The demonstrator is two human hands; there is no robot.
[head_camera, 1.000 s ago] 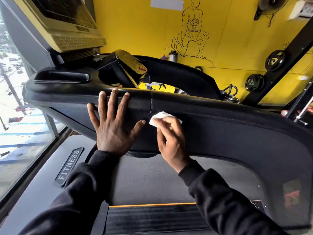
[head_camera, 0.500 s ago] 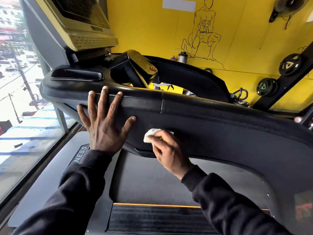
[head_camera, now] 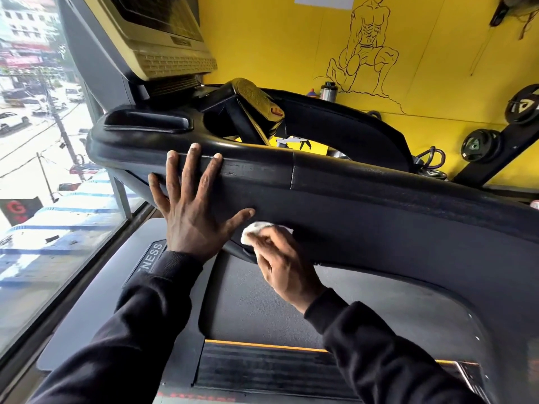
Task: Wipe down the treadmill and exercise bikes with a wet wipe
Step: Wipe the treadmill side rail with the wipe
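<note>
my right hand (head_camera: pixel 284 265) has its fingers curled over the small crumpled white wet wipe (head_camera: pixel 253 232), pinching it against the lower face of the treadmill's broad black plastic handlebar panel (head_camera: pixel 364 208). the wipe sits at about 11 o'clock from that hand's knuckles, right at the panel's bottom edge, and only its left part shows past my fingers. my left hand (head_camera: pixel 191 211) lies flat and spread on the same panel, fingers straight, fingertips (head_camera: pixel 194 147) reaching the upper rim and the thumb pointing toward 3 o'clock, its tip just beside the wipe. i judge that hand is there to steady me while the other one rubs; it holds nothing.

the wipe is balled up, so i cannot tell a long axis for it. the panel itself runs long from about 10 o'clock down to 4 o'clock across my view, so strokes along that line would cover it best, i think.

farther out, at 12 o'clock, the beige treadmill console with a dark screen (head_camera: pixel 157 33) hangs above the bar, and at 6 o'clock the dark ribbed running belt (head_camera: pixel 262 371) lies below my sleeves. a yellow wall with a line-drawn muscular figure (head_camera: pixel 366 42) stands at 1 o'clock.
</note>
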